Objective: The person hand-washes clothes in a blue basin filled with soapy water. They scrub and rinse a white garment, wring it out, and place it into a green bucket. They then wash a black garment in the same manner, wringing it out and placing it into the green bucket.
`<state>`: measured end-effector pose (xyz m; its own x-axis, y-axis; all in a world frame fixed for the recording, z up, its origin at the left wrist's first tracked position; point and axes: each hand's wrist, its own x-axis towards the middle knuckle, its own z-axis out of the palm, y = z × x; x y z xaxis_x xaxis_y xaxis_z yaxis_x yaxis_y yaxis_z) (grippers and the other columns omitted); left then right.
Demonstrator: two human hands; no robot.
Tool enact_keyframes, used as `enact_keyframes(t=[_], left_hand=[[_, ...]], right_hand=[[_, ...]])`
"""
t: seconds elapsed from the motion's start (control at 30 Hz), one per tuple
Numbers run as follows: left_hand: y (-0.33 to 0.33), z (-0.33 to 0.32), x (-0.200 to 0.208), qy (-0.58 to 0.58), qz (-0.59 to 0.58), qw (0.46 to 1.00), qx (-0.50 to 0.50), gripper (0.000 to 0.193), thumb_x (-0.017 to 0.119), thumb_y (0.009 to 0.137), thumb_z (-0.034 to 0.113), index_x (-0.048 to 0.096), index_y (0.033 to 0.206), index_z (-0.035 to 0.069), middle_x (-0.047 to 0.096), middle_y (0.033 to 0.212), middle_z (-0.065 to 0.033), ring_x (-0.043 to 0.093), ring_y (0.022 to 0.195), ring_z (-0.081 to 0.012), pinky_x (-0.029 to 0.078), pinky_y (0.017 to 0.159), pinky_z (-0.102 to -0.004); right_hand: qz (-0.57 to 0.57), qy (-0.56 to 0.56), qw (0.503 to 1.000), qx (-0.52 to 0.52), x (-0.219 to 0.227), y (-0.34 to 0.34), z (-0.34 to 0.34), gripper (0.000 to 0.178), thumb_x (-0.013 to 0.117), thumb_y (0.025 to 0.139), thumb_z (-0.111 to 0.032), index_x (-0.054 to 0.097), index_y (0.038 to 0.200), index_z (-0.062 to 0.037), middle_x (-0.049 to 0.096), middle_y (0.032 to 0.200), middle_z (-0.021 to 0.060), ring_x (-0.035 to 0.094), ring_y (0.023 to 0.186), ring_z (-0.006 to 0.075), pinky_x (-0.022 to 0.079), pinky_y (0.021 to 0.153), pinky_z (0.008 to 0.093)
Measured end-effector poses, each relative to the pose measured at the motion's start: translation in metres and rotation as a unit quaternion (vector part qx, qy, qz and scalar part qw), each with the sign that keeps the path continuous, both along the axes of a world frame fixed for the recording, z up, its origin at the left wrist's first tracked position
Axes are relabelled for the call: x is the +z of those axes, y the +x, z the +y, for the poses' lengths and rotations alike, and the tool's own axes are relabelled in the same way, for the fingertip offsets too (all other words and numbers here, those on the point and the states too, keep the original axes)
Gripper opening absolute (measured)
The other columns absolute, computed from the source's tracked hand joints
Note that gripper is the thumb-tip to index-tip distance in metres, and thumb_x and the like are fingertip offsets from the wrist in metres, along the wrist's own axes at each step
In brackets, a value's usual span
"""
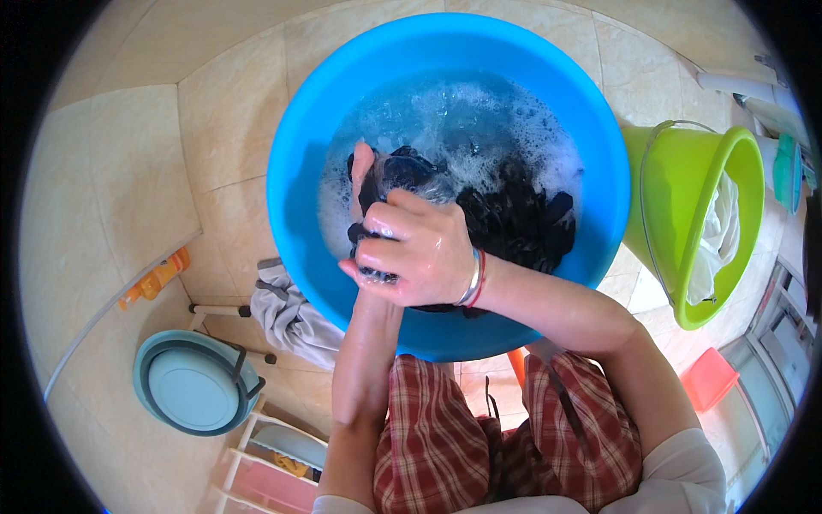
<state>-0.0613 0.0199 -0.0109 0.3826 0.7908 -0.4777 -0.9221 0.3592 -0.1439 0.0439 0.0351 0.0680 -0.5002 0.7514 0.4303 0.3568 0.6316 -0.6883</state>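
A dark, nearly black piece of wet cloth (505, 214) lies bunched in soapy water inside a large round bright-blue plastic basin (300, 154). The cloth is crumpled into glossy folds, soaked through, with one part gathered up on the left side of the water and the rest spreading rightward, half sunk under white foam. The gathered part is pressed between two hands, so its shape there is mostly hidden; what kind of garment it is cannot be told. The basin stands on pale beige floor tiles, its rim unbroken and its inner wall smooth, the water filling the lower part and carrying a ring of suds round the cloth.
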Motion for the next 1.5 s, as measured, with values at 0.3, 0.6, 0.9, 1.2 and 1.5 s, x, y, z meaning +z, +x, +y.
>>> enact_keyframes(t=[0.3,0.6,0.9,1.2,1.5], left_hand=[[0.051,-0.008,0.02,-0.215,0.442,0.868,0.07,0.047,0.068,0.088,0.028,0.058,0.122,-0.003,0.061,0.118,-0.0086,0.06,0.102,-0.0188,0.048,0.092,-0.0324],[0.005,-0.016,-0.022,-0.144,0.428,0.892,-0.017,0.066,0.047,0.099,0.056,0.023,0.155,0.03,0.032,0.156,-0.0051,0.035,0.14,-0.0272,0.023,0.112,-0.0556],[0.013,-0.002,-0.02,-0.063,0.349,0.935,-0.019,0.07,0.047,0.099,0.055,0.019,0.156,0.026,0.031,0.157,-0.0065,0.033,0.14,-0.0292,0.023,0.111,-0.0608],[-0.024,0.002,-0.046,0.002,0.091,0.996,-0.005,0.036,0.051,0.102,0.032,0.053,0.136,0.019,0.062,0.124,-0.0152,0.063,0.111,-0.0266,0.054,0.094,-0.0442],[0.009,-0.004,-0.002,-0.138,0.186,0.97,0.065,0.039,0.051,0.098,0.048,0.06,0.119,0.016,0.062,0.104,-0.0049,0.06,0.089,-0.0211,0.051,0.079,-0.0411]], right_hand=[[-0.137,-0.081,0.976,-0.148,-0.102,0.06,0.066,0.016,0.064,0.082,-0.024,0.065,0.073,-0.0106,0.065,0.077,0.0078,0.065,0.071,0.0315,0.053,0.057,0.041],[-0.383,-0.049,0.918,-0.09,-0.124,0.089,0.069,0.054,0.064,0.088,-0.047,0.051,0.137,-0.0251,0.044,0.142,0.0101,0.051,0.117,0.0368,0.053,0.083,0.0547],[-0.234,-0.211,0.943,-0.106,-0.113,0.05,0.066,0.029,0.066,0.088,-0.032,0.064,0.112,-0.0164,0.058,0.108,0.0169,0.066,0.086,0.0385,0.056,0.072,0.0459],[-0.095,-0.008,0.973,0.213,0.007,0.007,-0.024,0.008,0.069,0.073,-0.026,0.065,0.077,-0.0205,0.057,0.103,-0.0017,0.054,0.096,0.0182,0.045,0.062,0.031],[0.006,-0.002,0.999,0.037,0.002,-0.008,0.004,0.027,0.078,0.068,-0.029,0.056,0.063,-0.0156,0.049,0.078,0.0006,0.056,0.065,0.0162,0.043,0.044,0.03]])
